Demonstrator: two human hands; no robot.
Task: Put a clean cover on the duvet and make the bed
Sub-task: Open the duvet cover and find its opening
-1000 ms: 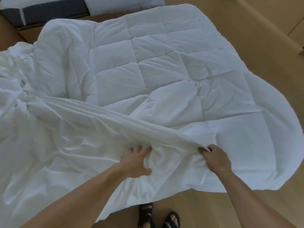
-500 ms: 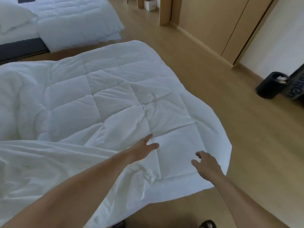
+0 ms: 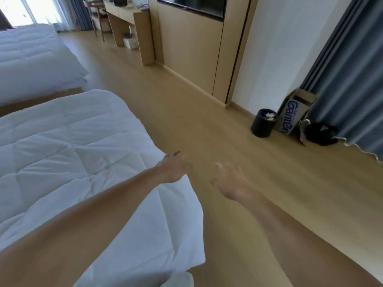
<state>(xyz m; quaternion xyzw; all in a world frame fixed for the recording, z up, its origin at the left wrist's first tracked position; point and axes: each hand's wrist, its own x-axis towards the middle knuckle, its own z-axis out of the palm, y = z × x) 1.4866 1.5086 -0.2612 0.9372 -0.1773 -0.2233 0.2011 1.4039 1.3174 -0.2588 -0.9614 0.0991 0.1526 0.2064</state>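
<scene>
Duvet [image 3: 68, 154], white and quilted in squares, lies spread flat, puffy.

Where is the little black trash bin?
In the head view it is on the right: the black trash bin stands on the wooden floor by the white wall, just left of a cardboard box and the grey curtain.

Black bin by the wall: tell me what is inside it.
The black bin holds crumpled pale scraps near its rim. Anything deeper is hidden by those scraps and the bin's dark wall.
</scene>
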